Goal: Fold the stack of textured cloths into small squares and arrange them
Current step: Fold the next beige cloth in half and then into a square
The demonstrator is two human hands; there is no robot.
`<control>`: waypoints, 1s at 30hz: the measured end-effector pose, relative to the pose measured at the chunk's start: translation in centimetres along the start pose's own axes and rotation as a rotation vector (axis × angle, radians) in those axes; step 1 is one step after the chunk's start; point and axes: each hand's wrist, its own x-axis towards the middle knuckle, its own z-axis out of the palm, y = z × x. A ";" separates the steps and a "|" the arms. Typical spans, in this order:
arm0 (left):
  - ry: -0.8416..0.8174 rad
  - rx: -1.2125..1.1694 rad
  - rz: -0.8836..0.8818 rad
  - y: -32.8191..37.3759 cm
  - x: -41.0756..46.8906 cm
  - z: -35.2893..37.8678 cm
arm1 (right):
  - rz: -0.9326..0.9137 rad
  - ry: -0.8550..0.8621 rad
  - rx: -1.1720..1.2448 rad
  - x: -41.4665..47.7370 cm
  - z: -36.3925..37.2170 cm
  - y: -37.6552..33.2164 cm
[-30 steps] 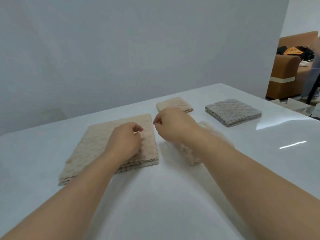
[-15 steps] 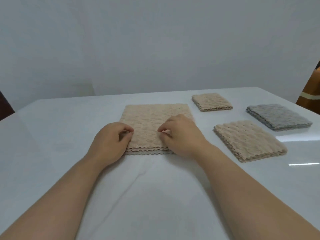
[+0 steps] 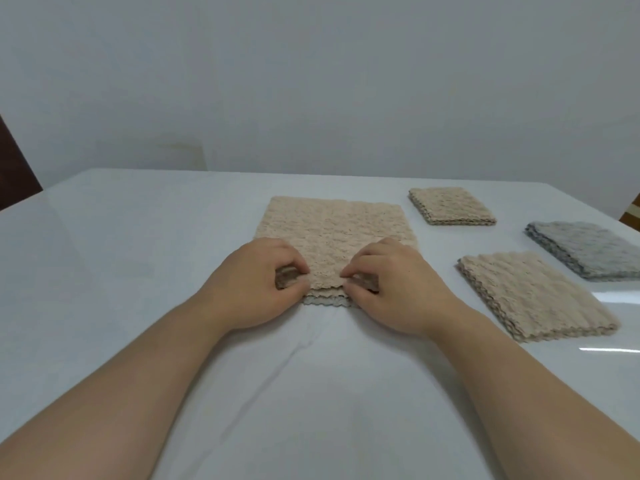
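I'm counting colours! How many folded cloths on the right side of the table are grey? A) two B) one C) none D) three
B: only the grey folded cloth at the far right is grey; the far folded cloth and the near folded cloth are beige.

A glossy white rectangular tabletop (image 3: 138, 271), faintly creased near its front, stands before a plain pale grey wall (image 3: 311, 81), with a dark brown panel (image 3: 14, 168) at the left edge.
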 end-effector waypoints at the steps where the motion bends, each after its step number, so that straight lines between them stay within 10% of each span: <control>1: 0.003 -0.005 -0.010 0.0 0.0 -0.1 | -0.003 0.012 0.002 0.0 0.0 0.0; 20: 0.233 -0.151 -0.264 0.6 0.1 -0.8 | 0.088 0.139 -0.028 -0.3 -1.0 -0.6; 30: 0.430 -0.318 -0.253 1.6 0.0 -1.5 | 0.434 0.198 -0.003 -0.2 -2.2 -0.6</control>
